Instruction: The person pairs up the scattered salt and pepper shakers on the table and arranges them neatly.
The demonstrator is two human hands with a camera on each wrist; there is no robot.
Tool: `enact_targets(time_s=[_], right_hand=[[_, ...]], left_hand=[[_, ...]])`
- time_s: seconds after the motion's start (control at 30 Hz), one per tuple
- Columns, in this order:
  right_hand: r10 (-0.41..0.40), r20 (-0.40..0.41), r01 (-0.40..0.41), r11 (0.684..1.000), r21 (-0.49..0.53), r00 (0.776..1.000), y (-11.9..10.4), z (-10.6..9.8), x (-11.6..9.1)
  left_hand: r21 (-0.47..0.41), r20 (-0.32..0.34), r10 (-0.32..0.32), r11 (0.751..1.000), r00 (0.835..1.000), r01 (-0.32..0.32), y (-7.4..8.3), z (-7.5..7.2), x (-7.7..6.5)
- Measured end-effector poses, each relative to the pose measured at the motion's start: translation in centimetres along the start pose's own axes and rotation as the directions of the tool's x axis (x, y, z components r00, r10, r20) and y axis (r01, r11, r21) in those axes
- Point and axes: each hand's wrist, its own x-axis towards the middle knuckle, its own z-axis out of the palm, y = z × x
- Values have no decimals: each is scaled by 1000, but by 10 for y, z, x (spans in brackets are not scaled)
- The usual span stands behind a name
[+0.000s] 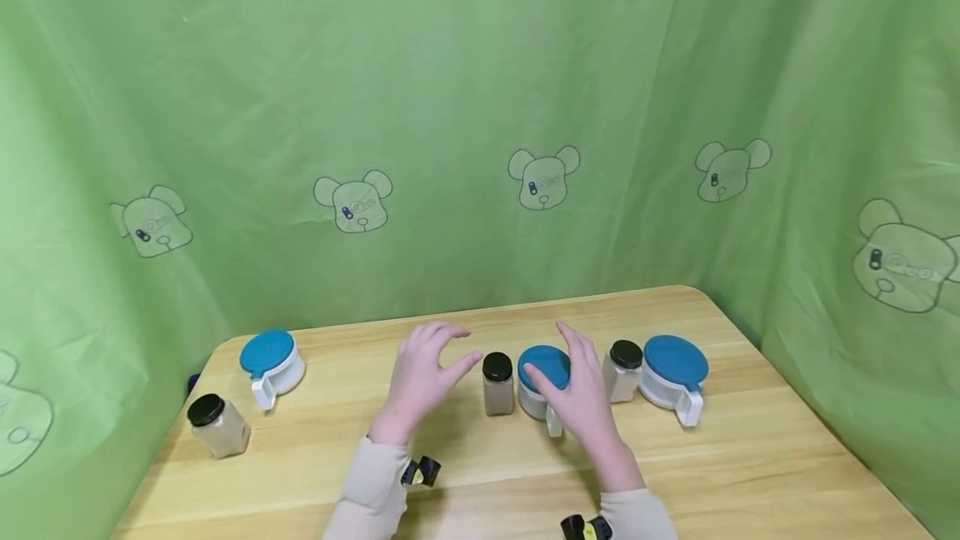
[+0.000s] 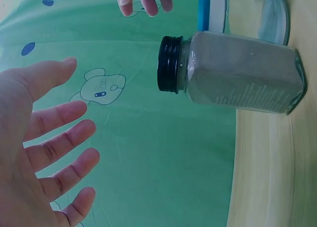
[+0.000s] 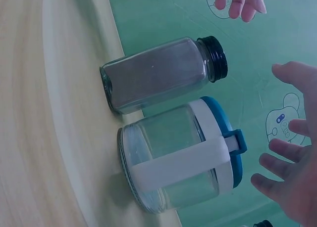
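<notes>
My left hand (image 1: 426,369) hovers over the table, fingers spread, just left of a spice jar (image 1: 498,386) with a black lid and greyish-brown powder inside. In the left wrist view that spice jar (image 2: 242,71) stands clear of the fingers. My right hand (image 1: 583,390) is above and beside a glass seasoning pot (image 1: 542,367) with a blue lid and white handle, its fingers loosely spread and nothing gripped. The right wrist view shows the seasoning pot (image 3: 183,158) standing next to the spice jar, with the fingers apart from its lid.
Right of my right hand stand another black-lidded jar (image 1: 622,372) and a blue-lidded pot (image 1: 675,371). Far left are a third blue-lidded pot (image 1: 273,361) and a black-lidded jar (image 1: 219,425). A green curtain (image 1: 450,107) surrounds the wooden table (image 1: 337,440).
</notes>
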Motion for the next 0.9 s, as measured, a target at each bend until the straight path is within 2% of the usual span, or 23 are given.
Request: enact_targets(time_s=[0.07,0.23,0.4,0.73,0.9], right_hand=[[-13,-2,13,1000,12,1000,-1,1,-1],[-33,-10,33,999,29,999,-4,2,-2],[-64,-28,64,998,25,998,-10,5,-2],[-155,-28,157,986,63,987,-27,19,-9],[-203,-17,204,978,45,979,-33,22,-10]], left_hand=[[-6,-8,-5,1000,1000,4,-1,-2,-2],[15,-46,34,999,998,-33,-2,-7,-8],[34,-55,43,999,998,-41,-5,-16,-16],[115,-97,87,990,991,-76,-24,-34,-35],[149,-105,87,986,991,-71,-32,-42,-42]])
